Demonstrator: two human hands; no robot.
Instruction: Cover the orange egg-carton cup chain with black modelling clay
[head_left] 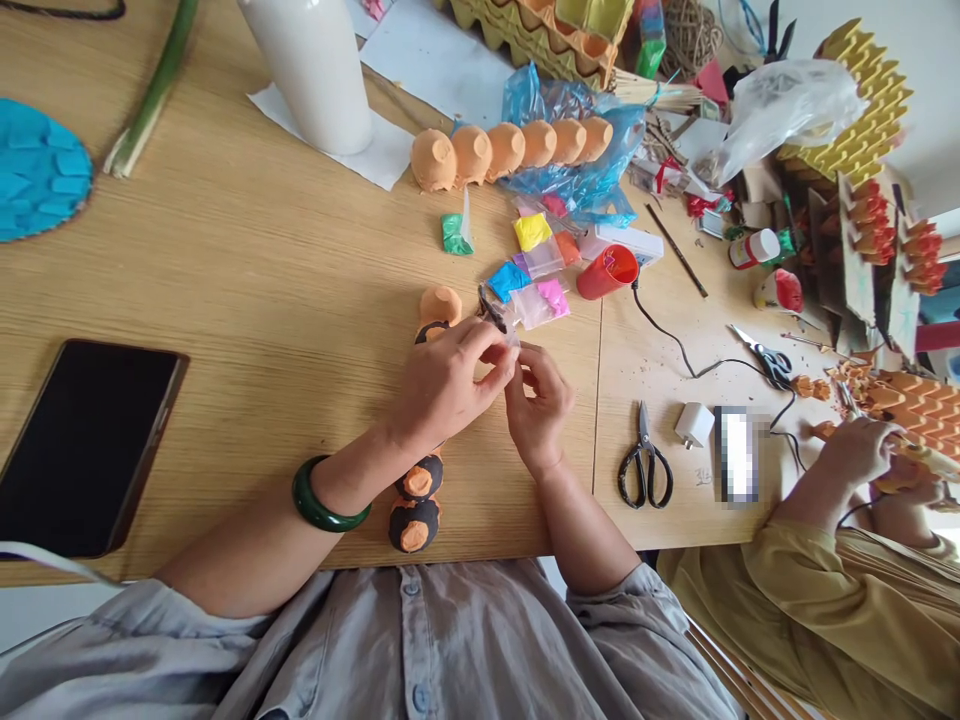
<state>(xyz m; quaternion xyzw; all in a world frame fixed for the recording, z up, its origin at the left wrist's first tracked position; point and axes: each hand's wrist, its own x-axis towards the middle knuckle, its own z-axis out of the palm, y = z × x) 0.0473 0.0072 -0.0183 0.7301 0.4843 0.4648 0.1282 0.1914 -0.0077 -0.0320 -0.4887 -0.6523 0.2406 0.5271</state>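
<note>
Over the middle of the table, my left hand [450, 375] and my right hand [538, 405] meet, their fingers pinched on a small clear plastic bag [495, 312] with black stuff inside. Below my left hand lies a strip of orange egg-carton cups [414, 527], several of them ringed with black clay; my hand and forearm hide its middle. Just beyond are small bags of coloured clay: blue [508, 280], pink [553, 297], yellow [532, 232] and green [453, 234]. A plain strip of orange cups [506, 152] stands farther back.
A phone [86, 445] lies at the left, a white bottle [311, 80] behind. Right of my hands are black scissors [643, 465], a charger [694, 425] and a red cup [606, 272]. At far right, a co-worker's hand [859, 455] is by an orange egg carton [919, 410].
</note>
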